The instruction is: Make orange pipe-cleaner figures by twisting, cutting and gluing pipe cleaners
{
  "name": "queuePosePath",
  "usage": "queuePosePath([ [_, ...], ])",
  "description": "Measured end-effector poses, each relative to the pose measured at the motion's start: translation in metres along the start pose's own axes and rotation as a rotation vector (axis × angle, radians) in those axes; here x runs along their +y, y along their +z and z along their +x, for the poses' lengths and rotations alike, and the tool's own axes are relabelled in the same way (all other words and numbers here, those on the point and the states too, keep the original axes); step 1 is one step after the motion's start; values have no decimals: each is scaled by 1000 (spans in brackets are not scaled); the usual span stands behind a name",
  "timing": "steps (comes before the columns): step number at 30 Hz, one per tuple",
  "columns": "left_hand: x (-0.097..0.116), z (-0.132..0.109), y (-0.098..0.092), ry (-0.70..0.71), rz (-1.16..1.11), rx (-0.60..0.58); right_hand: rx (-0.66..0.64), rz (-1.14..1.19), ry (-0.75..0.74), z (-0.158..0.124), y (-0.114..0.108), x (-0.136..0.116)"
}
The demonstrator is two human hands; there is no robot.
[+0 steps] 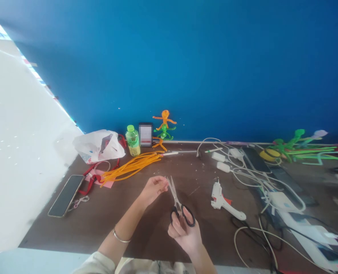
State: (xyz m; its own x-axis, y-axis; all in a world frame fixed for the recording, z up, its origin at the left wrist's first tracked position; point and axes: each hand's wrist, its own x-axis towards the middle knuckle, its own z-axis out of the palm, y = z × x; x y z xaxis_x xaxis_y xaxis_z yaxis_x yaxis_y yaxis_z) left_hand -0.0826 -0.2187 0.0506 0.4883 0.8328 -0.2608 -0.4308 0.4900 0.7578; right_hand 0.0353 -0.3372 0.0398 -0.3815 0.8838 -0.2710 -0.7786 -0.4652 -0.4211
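Observation:
My right hand (pixel 184 230) grips black-handled scissors (pixel 178 201), fingers through the loops, blades slightly apart and pointing up toward my left hand. My left hand (pixel 154 188) is pinched closed right at the blade tips, holding something too small to make out. Both hands hover over the brown table (pixel 146 228), near its front edge. A thin bracelet circles my left wrist. A bundle of orange pipe cleaners (pixel 131 165) lies beyond my left hand.
A phone (pixel 66 195) lies at the left, a white plastic bag (pixel 99 146) and green bottle (pixel 132 140) behind. Pipe-cleaner figures (pixel 164 127) stand against the blue wall. A white glue gun (pixel 224 199) and tangled white cables (pixel 260 182) fill the right.

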Motion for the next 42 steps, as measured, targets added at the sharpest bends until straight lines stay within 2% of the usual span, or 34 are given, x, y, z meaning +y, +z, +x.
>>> queuePosePath([
  [6, 5, -3, 4, -37, 98, -23, 128, -170, -133, 3, -4, 2],
  [10, 7, -2, 4, -44, 39, 2, 222, -287, -200, 4, -10, 3],
  [17, 8, 2, -4, -156, -65, 37, 253, -559, -219, 3, -14, 1],
  [21, 14, -2, -1, -139, -15, 8, 256, -797, -238, 1, -14, -2],
  [24, 19, -5, -1, -72, 72, 21, 302, -1103, -293, -2, -10, -4],
  [26, 23, -7, -3, -19, 158, 84, 432, -1393, -345, -3, -6, -6],
  [29, 32, -9, -10, 65, 465, 165, 616, -1812, -412, -5, -2, -7],
  [32, 41, -10, -15, 93, 794, 145, 681, -2115, -422, -6, -1, -8],
  [37, 45, -9, -18, 39, 1007, 113, 720, -2341, -473, -6, -3, -8],
  [42, 42, -8, -19, -5, 1016, 23, 729, -2417, -505, -7, -1, -9],
])
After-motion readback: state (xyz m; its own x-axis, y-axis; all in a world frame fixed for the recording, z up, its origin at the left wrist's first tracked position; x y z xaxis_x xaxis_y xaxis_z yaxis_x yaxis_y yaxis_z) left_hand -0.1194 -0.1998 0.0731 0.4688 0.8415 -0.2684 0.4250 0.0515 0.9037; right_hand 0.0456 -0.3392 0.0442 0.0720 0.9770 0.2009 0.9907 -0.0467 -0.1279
